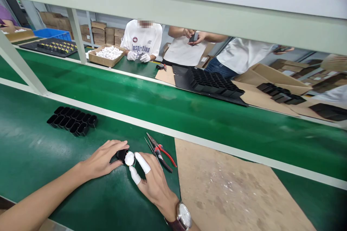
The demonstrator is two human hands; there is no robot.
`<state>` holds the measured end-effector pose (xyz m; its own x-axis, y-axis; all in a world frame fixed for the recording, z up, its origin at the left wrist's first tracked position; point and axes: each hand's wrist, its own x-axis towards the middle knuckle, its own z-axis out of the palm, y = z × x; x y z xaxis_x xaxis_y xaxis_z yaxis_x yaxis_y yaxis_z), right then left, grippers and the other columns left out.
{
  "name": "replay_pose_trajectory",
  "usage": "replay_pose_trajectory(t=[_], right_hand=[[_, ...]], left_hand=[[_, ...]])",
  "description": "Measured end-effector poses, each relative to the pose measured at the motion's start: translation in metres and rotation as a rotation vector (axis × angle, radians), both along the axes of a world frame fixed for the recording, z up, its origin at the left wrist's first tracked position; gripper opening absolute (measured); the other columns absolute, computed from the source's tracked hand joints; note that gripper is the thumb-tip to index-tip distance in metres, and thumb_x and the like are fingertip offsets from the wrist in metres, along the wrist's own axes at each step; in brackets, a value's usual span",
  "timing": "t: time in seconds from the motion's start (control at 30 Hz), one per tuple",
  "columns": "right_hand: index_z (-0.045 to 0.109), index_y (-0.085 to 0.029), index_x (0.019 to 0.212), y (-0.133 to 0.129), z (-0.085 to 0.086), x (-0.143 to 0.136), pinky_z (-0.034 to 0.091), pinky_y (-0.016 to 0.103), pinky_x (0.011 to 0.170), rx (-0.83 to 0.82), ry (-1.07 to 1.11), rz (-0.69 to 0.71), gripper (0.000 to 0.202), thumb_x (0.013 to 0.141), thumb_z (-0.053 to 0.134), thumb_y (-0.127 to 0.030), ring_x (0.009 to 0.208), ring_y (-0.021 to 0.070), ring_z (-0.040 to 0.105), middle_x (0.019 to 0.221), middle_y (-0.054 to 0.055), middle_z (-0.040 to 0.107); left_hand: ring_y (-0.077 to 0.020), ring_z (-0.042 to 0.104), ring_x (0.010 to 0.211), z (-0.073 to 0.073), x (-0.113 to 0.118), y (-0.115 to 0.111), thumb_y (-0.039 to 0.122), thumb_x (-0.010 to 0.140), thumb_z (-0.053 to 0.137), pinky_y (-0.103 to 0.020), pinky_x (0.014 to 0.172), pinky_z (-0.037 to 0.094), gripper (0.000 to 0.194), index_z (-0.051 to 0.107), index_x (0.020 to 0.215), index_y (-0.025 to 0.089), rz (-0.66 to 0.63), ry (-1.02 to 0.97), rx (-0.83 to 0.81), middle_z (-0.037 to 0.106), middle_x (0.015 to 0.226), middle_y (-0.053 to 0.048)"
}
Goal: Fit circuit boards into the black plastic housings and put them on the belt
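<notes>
Just left of the pliers (162,153) on the green table (24,133), a black cup (121,156) lies between the two hands. The left hand (104,158) has its thumb and fingers curled around the cup, holding it from opposite sides. The cup looks like thin moulded plastic: probably light, stiff and rather smooth, so the outer walls are the sound place to grip. At its end nearest the pliers sits a white wad (129,158), which looks soft and easily dented; small green and yellow bits show beside it and may be more fragile, so a light fingertip touch suits them. The right hand (135,162), with white covers on thumb and forefinger, has those two tips a little apart at the wad's edge; whether they pinch the wad or a green bit, I cannot tell.

Of the containers, a black tray (29,46), far left beyond the pliers, bears rows of yellow-and-dark parts (56,47). Left of the pliers, a cluster of cups (72,121) stands mouth up, insides dark. Beyond the pliers to the left, a cardboard box (101,61) is heaped with white pieces (110,52). Beyond them to the right stand packed black cases (214,81), contents unclear.
</notes>
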<state>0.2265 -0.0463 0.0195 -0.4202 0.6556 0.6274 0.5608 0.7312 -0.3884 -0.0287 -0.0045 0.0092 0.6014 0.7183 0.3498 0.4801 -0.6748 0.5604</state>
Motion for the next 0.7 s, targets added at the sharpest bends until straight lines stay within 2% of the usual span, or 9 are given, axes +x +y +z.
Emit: replay_pose_trajectory(t=[0.23, 0.7], right_hand=[[0.019, -0.024, 0.167, -0.0007, 0.0042, -0.0018, 0.061, 0.048, 0.086, -0.022, -0.058, -0.030, 0.077, 0.102, 0.059, -0.012, 0.105, 0.0299, 0.068, 0.125, 0.015, 0.069], [0.020, -0.023, 0.166, -0.0012, 0.0066, 0.0004, 0.059, 0.047, 0.086, -0.058, -0.063, -0.056, 0.075, 0.103, 0.059, -0.015, 0.103, 0.0297, 0.064, 0.126, 0.014, 0.067]], left_hand=[[-0.0281, 0.059, 0.135, -0.0006, 0.0020, -0.0001, 0.022, 0.105, 0.062, -0.050, 0.109, 0.053, 0.074, 0.021, 0.166, 0.031, -0.012, -0.001, -0.004, 0.067, 0.143, -0.011], [-0.0264, 0.058, 0.134, 0.0009, 0.0044, -0.0003, 0.027, 0.105, 0.063, -0.048, 0.110, 0.053, 0.073, 0.022, 0.165, 0.033, 0.001, -0.028, -0.031, 0.068, 0.141, -0.008]])
